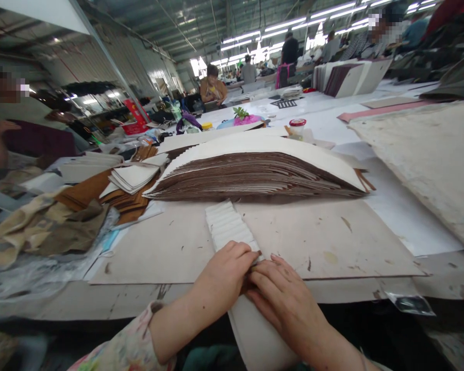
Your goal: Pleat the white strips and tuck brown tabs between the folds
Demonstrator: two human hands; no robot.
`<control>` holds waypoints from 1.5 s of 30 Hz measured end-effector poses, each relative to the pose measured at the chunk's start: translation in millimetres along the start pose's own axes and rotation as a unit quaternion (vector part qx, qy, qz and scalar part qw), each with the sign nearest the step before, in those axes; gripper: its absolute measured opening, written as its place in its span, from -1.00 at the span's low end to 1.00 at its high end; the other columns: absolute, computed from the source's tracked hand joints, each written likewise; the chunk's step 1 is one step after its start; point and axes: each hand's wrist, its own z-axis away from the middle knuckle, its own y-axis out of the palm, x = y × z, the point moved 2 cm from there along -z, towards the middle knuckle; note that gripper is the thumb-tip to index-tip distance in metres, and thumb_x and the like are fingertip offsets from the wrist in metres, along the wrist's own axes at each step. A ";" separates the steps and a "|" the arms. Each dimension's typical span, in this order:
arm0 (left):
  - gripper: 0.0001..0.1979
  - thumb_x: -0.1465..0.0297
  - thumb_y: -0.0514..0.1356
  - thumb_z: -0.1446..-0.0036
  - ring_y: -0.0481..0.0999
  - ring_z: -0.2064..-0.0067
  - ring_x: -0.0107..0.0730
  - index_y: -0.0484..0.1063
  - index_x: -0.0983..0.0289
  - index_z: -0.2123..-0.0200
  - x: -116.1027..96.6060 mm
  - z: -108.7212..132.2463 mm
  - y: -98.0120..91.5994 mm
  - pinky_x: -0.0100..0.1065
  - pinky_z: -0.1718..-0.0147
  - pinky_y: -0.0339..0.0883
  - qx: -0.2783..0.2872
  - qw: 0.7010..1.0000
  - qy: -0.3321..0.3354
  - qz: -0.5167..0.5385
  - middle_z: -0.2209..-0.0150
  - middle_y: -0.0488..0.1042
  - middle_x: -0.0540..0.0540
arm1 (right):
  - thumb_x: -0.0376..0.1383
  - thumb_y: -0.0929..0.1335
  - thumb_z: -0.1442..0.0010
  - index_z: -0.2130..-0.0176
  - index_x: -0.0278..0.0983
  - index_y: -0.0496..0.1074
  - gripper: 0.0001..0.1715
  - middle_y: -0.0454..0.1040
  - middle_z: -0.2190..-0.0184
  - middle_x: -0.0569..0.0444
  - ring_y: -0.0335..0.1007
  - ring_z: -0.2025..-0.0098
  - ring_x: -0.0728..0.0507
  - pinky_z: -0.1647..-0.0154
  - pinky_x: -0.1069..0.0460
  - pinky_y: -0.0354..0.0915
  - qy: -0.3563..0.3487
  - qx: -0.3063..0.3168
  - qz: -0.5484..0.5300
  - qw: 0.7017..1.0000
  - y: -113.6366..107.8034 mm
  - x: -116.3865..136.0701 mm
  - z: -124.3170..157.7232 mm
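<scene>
A long pale strip [232,224] with a ridged far part lies over the near edge of a beige board [317,237]; its smooth near part hangs toward me. Both hands meet on the strip at the board's edge. My left hand [228,268] has its fingers bent around a small brown piece, mostly hidden between the hands. My right hand [282,291] presses against the same spot, its fingers curled over the strip's side. Just beyond them rests a wide, bowed stack of sheets [255,172], cream on top with brown edges.
Brown and white pieces [135,178] and crumpled cloth [69,226] lie at the left. A large pale sheet [421,154] covers the right side. A jar with a red lid [297,126] stands behind the stack. Several people are around the tables, one close at the far left.
</scene>
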 end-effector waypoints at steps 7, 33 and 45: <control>-0.76 0.49 0.05 -0.14 0.24 0.14 -0.27 0.30 0.28 0.10 2.5 6.4 3.9 -0.25 0.11 0.21 0.013 1.000 -0.002 -0.004 0.18 0.34 0.09 | -0.23 0.28 -0.12 -0.13 -0.39 -0.02 -0.33 0.29 0.01 -0.19 0.21 -0.05 -0.19 -0.04 -0.19 0.21 0.037 -0.008 0.018 0.999 3.6 -14.5 1.9; -0.77 0.58 0.06 -0.05 0.29 0.11 -0.35 0.35 0.26 0.21 33.8 44.9 0.3 -0.34 0.07 0.18 -0.097 0.976 -0.061 0.186 0.23 0.36 0.06 | -0.26 0.38 -0.01 0.02 -0.28 0.25 -0.48 0.36 0.16 -0.02 0.27 0.10 -0.16 -0.06 -0.20 0.13 -0.066 0.243 0.064 0.966 -6.7 -9.7 -38.4; -0.81 0.50 -0.01 -0.16 0.29 0.19 -0.33 0.37 0.24 0.22 32.3 48.5 3.6 -0.34 0.18 0.21 -0.087 0.988 -0.046 0.121 0.27 0.36 0.08 | -0.34 0.37 -0.02 0.10 -0.25 0.27 -0.60 0.35 0.21 0.03 0.27 0.14 -0.14 0.07 -0.11 0.25 -0.074 0.282 0.027 0.956 -4.3 -7.2 -42.5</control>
